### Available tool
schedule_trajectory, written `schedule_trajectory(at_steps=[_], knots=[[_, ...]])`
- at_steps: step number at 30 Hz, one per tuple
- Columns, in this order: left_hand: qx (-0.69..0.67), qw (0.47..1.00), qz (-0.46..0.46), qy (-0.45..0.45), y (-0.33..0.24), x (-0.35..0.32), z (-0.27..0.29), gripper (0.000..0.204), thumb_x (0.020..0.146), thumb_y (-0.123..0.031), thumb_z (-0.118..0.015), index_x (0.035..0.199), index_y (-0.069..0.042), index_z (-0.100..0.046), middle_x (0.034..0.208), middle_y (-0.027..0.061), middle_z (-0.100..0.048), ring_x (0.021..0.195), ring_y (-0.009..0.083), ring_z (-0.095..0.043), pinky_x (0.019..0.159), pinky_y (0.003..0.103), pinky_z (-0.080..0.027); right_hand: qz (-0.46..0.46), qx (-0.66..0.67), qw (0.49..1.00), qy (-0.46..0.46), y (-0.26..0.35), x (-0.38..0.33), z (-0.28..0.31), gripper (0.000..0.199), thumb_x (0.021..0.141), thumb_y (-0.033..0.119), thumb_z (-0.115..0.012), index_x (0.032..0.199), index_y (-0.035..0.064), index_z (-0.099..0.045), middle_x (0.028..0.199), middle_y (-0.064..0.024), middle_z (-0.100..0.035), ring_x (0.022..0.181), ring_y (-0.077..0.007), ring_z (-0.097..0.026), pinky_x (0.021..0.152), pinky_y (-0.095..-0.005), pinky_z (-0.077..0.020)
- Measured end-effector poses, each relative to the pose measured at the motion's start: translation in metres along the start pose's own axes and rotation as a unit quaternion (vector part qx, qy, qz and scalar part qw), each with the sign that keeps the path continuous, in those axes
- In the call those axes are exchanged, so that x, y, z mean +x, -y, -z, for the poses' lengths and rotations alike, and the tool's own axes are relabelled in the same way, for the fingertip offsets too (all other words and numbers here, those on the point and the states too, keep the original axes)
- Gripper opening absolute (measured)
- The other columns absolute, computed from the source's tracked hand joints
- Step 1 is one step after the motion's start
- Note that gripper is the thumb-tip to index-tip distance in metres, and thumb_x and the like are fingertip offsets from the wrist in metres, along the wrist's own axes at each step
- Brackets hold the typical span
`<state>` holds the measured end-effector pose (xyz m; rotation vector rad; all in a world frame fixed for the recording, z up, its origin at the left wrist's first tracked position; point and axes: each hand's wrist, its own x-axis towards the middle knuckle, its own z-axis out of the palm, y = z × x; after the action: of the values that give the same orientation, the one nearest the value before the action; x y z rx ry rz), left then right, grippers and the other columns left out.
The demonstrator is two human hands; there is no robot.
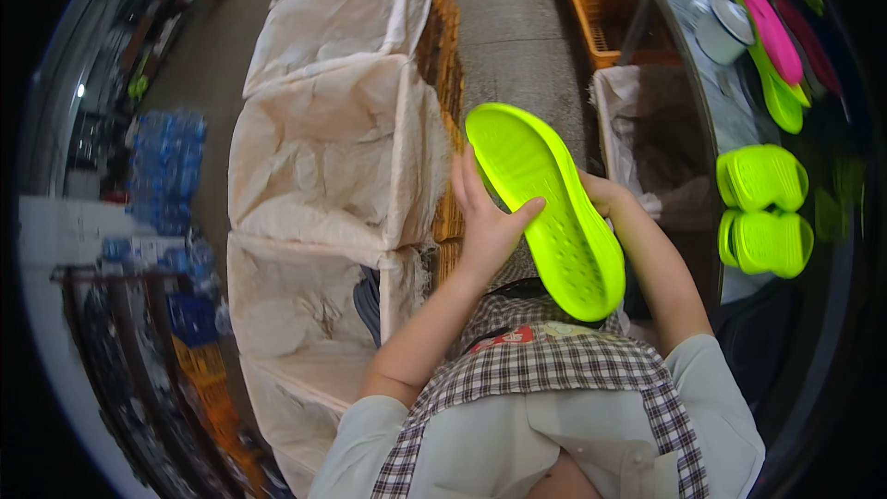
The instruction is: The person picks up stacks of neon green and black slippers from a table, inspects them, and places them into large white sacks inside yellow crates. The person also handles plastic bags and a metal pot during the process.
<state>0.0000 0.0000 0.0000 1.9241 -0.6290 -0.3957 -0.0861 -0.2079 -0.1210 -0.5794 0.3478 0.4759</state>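
Observation:
A neon yellow-green shoe sole [554, 208] is held up in front of my apron, its dimpled, perforated inner face toward me and its far end tilted left. My left hand [482, 222] grips its left edge, thumb laid over the inner face and fingers along and behind the rim. On the opposite edge, my right hand [602, 192] holds it from the side and beneath; most of its fingers are hidden behind the sole.
Cloth-lined bins [319, 152] stand in a row on my left, one holding dark grey pieces [368, 300]. On the right, a table [739, 288] bears neon green footwear pieces [762, 177], a pink sole [767, 26] and a white cup [723, 30]. Another lined bin [614, 120] and orange crates [596, 14] stand beside it.

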Motion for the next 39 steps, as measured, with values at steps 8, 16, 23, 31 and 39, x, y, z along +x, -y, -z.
schedule_trajectory(at_steps=[8,16,23,31,39], knots=[[0.054,0.798,0.127,0.587,0.048,0.041,0.1,0.091,0.074,-0.032,-0.074,0.144,-0.005,-0.023,0.145,0.0169,-0.031,0.133,0.0276,-0.032,0.11,0.036,-0.027,-0.271,-0.307,0.9,0.148,-0.057,0.049,-0.03,0.051,0.1,0.038,-0.029,0.137,0.0033,-0.037,0.13,-0.0098,-0.051,0.112,-0.0178,-0.052,0.098,-0.0339,-0.0414],[-0.141,0.825,0.197,0.511,0.102,-0.044,0.122,0.073,0.079,-0.016,-0.068,0.14,-0.005,-0.03,0.136,0.0118,-0.041,0.126,0.0217,-0.038,0.105,0.033,-0.03,-0.354,-0.343,0.839,0.23,-0.072,0.078,-0.071,0.058,0.098,0.045,-0.032,0.141,0.0044,-0.029,0.136,-0.0115,-0.044,0.119,-0.0212,-0.046,0.103,-0.0364,-0.034],[-0.257,0.897,0.221,0.284,0.123,-0.065,0.191,0.065,0.077,-0.011,-0.068,0.134,-0.004,-0.039,0.128,0.0098,-0.049,0.12,0.0219,-0.045,0.102,0.033,-0.034,0.005,-0.385,0.918,-0.093,0.006,0.117,-0.1,0.047,0.095,0.045,-0.043,0.125,0.0092,-0.045,0.12,-0.0075,-0.056,0.107,-0.0206,-0.055,0.082,-0.0373,-0.0476],[-0.238,0.95,0.164,-0.116,0.174,-0.012,0.348,0.051,0.084,-0.004,-0.061,0.131,-0.001,-0.04,0.127,0.0121,-0.05,0.116,0.0223,-0.05,0.097,0.035,-0.042,0.241,-0.175,0.901,-0.317,0.008,0.087,-0.074,0.024,0.093,0.029,-0.053,0.104,0.0074,-0.056,0.095,-0.0032,-0.063,0.081,-0.0106,-0.058,0.07,-0.0249,-0.0451],[0.38,0.915,0.12,-0.064,0.392,0.14,0.32,0.069,0.076,-0.027,-0.07,0.133,-0.006,-0.038,0.134,0.0213,-0.039,0.121,0.0371,-0.04,0.101,0.044,-0.035,0.069,-0.166,0.894,-0.411,-0.123,0.045,-0.053,0.02,0.091,0.025,-0.056,0.101,0.007,-0.055,0.093,-0.0047,-0.063,0.074,-0.0109,-0.059,0.06,-0.0215,-0.0452]])
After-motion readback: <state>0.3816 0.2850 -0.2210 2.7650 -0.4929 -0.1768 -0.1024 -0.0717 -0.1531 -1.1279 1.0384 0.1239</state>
